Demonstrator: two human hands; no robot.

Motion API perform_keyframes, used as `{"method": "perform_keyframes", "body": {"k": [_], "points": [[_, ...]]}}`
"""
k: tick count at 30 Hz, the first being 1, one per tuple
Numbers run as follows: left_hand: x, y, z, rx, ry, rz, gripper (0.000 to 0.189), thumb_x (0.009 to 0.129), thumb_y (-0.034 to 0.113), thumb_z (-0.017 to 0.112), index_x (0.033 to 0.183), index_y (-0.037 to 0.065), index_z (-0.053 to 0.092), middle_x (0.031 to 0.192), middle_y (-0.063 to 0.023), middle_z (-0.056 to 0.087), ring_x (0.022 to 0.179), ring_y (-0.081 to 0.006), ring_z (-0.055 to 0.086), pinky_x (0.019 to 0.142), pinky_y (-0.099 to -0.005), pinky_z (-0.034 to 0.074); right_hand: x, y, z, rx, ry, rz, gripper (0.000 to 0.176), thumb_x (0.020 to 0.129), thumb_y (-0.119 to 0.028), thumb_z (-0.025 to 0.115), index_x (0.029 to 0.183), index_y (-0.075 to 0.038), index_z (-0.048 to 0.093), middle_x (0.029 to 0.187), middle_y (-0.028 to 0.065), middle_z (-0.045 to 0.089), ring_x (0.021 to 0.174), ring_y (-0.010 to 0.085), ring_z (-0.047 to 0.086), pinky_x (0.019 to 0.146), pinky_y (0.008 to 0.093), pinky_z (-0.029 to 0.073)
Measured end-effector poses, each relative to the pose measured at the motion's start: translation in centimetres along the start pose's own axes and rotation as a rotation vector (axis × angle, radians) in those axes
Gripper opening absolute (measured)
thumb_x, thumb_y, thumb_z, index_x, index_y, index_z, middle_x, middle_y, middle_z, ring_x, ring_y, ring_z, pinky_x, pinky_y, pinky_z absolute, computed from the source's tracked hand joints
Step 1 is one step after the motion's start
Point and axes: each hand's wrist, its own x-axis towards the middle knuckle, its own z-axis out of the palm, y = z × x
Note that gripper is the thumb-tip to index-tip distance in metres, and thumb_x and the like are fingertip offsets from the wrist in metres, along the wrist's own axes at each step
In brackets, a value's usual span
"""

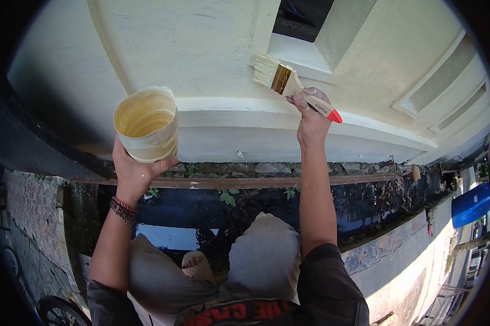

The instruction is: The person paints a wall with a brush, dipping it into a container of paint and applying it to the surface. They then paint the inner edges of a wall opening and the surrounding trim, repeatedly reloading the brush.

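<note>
My left hand is wrapped round the lower part of a cream paint container, its open top showing yellowish paint on the inner walls. In my right hand is a wide paintbrush with a pale wooden handle and a red tip. The brush's paint-coated bristles point up and left, at or close to the cream wall, just below and left of a window recess. Whether they touch the wall I cannot tell. A white ledge runs along the wall beneath the brush.
Below the wall lies a ditch of dark water, with a brown pipe-like bar along its far side. My knees and one sandaled foot are over it. A blue barrel stands at the right, a wheel at lower left.
</note>
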Motion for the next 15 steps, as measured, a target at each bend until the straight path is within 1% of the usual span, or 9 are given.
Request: {"method": "perform_keyframes", "body": {"k": [2, 3, 4, 6, 8, 10, 11, 12, 15], "points": [[0.0, 0.1, 0.1, -0.017, 0.003, -0.008, 0.088, 0.054, 0.016, 0.098, 0.126, 0.002, 0.05, 0.121, -0.0101, 0.063, 0.111, -0.0215, 0.062, 0.097, -0.0362, 0.051, 0.7, 0.5, -0.1, 0.021, 0.13, -0.066, 0.027, 0.083, -0.002, 0.078, 0.101, 0.003, 0.059, 0.093, 0.0128, 0.065, 0.082, 0.0246, 0.068, 0.078, 0.0353, 0.057], [0.0, 0.2, 0.1, -0.02, 0.012, 0.001, 0.087, 0.054, 0.016, 0.098, 0.126, 0.002, 0.05, 0.12, -0.01, 0.064, 0.11, -0.0214, 0.063, 0.097, -0.0363, 0.051, 0.2, 0.0, -0.5, 0.0, 0.173, -0.049, 0.027, 0.082, -0.003, 0.078, 0.101, 0.003, 0.059, 0.094, 0.013, 0.065, 0.084, 0.0245, 0.068, 0.078, 0.0352, 0.058], [-0.1, 0.3, 0.1, -0.023, 0.022, 0.007, 0.087, 0.054, 0.016, 0.098, 0.125, 0.002, 0.05, 0.12, -0.01, 0.064, 0.11, -0.0214, 0.063, 0.097, -0.0363, 0.051, -0.1, -0.2, -1.1, 0.004, 0.164, -0.048, 0.027, 0.082, -0.003, 0.078, 0.101, 0.003, 0.059, 0.094, 0.013, 0.065, 0.084, 0.0245, 0.068, 0.078, 0.0352, 0.058], [-0.1, 0.3, 0.0, 0.003, 0.034, 0.029, 0.087, 0.054, 0.015, 0.098, 0.125, 0.002, 0.05, 0.12, -0.01, 0.064, 0.11, -0.0213, 0.063, 0.096, -0.0362, 0.051, -1.0, -0.6, -1.8, -0.011, 0.244, -0.084, 0.029, 0.082, -0.004, 0.079, 0.102, 0.003, 0.059, 0.096, 0.0134, 0.065, 0.086, 0.024, 0.068, 0.079, 0.0347, 0.058], [0.0, 0.4, -0.2, 0.029, 0.035, 0.056, 0.087, 0.054, 0.015, 0.098, 0.125, 0.001, 0.05, 0.12, -0.01, 0.064, 0.11, -0.0213, 0.063, 0.096, -0.0362, 0.051, -1.4, -1.0, -1.0, -0.003, 0.201, -0.093, 0.029, 0.082, -0.004, 0.079, 0.102, 0.002, 0.06, 0.098, 0.0141, 0.065, 0.086, 0.0233, 0.068, 0.079, 0.0341, 0.057], [0.0, 0.5, -0.2, -0.028, 0.01, -0.02, 0.088, 0.054, 0.015, 0.098, 0.126, 0.002, 0.049, 0.12, -0.0101, 0.063, 0.11, -0.0215, 0.063, 0.097, -0.0363, 0.051, -1.6, -1.1, 0.7, -0.021, 0.052, -0.037, 0.028, 0.082, -0.004, 0.079, 0.102, 0.001, 0.061, 0.098, 0.0149, 0.065, 0.086, 0.0229, 0.068, 0.079, 0.0338, 0.057], [0.0, 0.4, 0.0, -0.031, -0.003, -0.021, 0.088, 0.054, 0.015, 0.098, 0.126, 0.002, 0.049, 0.12, -0.0101, 0.063, 0.11, -0.0215, 0.063, 0.097, -0.0363, 0.051, -1.0, -0.4, 0.8, -0.143, 0.052, -0.027, 0.026, 0.082, -0.003, 0.078, 0.101, 0.001, 0.061, 0.099, 0.0152, 0.065, 0.086, 0.0227, 0.068, 0.08, 0.0339, 0.057], [0.0, 0.2, 0.1, -0.03, 0.008, -0.01, 0.087, 0.054, 0.014, 0.098, 0.126, 0.002, 0.049, 0.12, -0.0102, 0.063, 0.11, -0.0215, 0.063, 0.097, -0.0364, 0.051, -1.0, -0.3, 0.4, -0.147, 0.058, -0.028, 0.026, 0.082, -0.003, 0.078, 0.101, 0.001, 0.061, 0.099, 0.0152, 0.065, 0.086, 0.0227, 0.068, 0.08, 0.0339, 0.057], [0.0, 0.6, 0.3, -0.018, 0.035, 0.02, 0.085, 0.055, 0.012, 0.097, 0.125, 0.002, 0.05, 0.12, -0.0104, 0.064, 0.109, -0.0217, 0.063, 0.096, -0.0365, 0.051, -1.1, -0.7, -0.5, -0.073, 0.281, -0.121, 0.025, 0.083, -0.002, 0.077, 0.102, 0.001, 0.061, 0.095, 0.0147, 0.066, 0.085, 0.0222, 0.068, 0.08, 0.0322, 0.056]]}}
